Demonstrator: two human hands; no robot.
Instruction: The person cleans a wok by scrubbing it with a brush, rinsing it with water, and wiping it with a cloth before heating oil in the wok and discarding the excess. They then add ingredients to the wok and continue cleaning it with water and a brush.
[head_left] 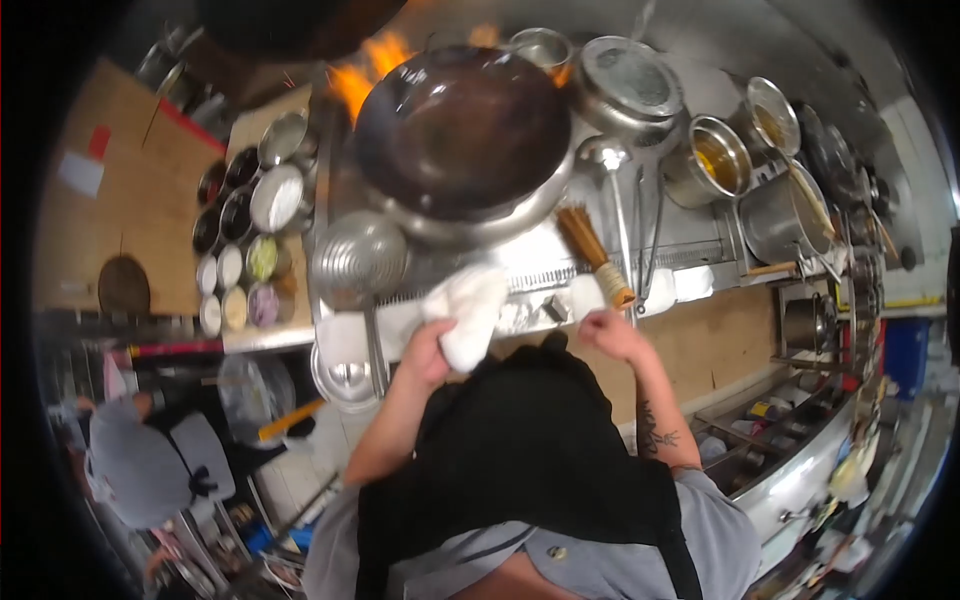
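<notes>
A folded white cloth (470,312) is gripped in my left hand (428,352), close to the front edge of the stove. My right hand (612,336) has its fingers curled in, and nothing shows in them. Just beyond it lies a bamboo wok brush (590,250), its bound handle end near my knuckles but apart from them. A large dark wok (465,130) sits on the burner ahead, with orange flames (375,75) rising behind its left rim. To the right of the wok rests a long-handled ladle (615,190).
A round perforated strainer (360,258) lies left of the wok. Several seasoning containers (277,198) stand at the left. At the right are a lidded pot (630,85) and a pot of yellowish liquid (710,165). A person in grey (140,460) works at the lower left.
</notes>
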